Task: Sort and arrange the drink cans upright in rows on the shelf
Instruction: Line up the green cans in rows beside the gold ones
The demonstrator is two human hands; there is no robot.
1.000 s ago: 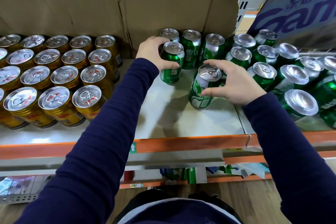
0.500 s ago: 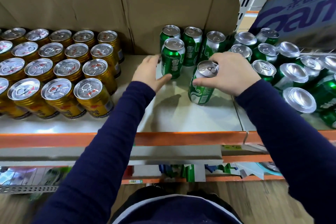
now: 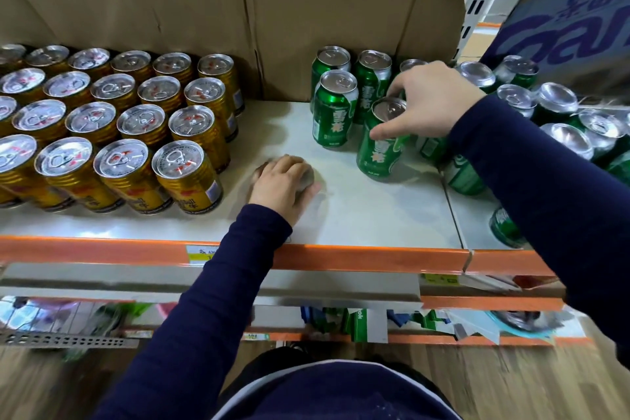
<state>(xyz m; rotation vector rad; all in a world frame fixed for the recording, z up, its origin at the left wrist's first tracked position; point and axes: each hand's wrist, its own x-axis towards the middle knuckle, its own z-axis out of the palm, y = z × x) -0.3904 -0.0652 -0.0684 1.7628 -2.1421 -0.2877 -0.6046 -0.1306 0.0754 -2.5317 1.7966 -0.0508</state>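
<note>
1. Head view, right side: the right hand (image 3: 429,102) reaches in from the right in a dark blue sleeve (image 3: 545,181) and grips a green can (image 3: 380,147) by its top. The thumb lies on the can's near side just under the rim, and the other fingers are curled over the far side of the rim.
2. The green can is on the pale shelf (image 3: 358,215), right of its middle and just in front of the back green cans. Its base is down at the board; I cannot tell whether it touches.
3. Three back green cans (image 3: 335,109) stand upright near the cardboard wall (image 3: 306,10), just left of the gripped one.
4. Further right, a loose crowd of green cans (image 3: 562,136) stands and leans in no clear rows, partly hidden by the right arm.
5. Left side: the gold cans (image 3: 184,177) stand upright in tidy rows, touching one another.
6. The left hand (image 3: 283,184) is low over the bare shelf between the gold cans and the gripped can, knuckles up. It is blurred, so I cannot tell how its fingers lie.
7. An orange rail (image 3: 341,257) runs along the shelf's front edge.
</note>
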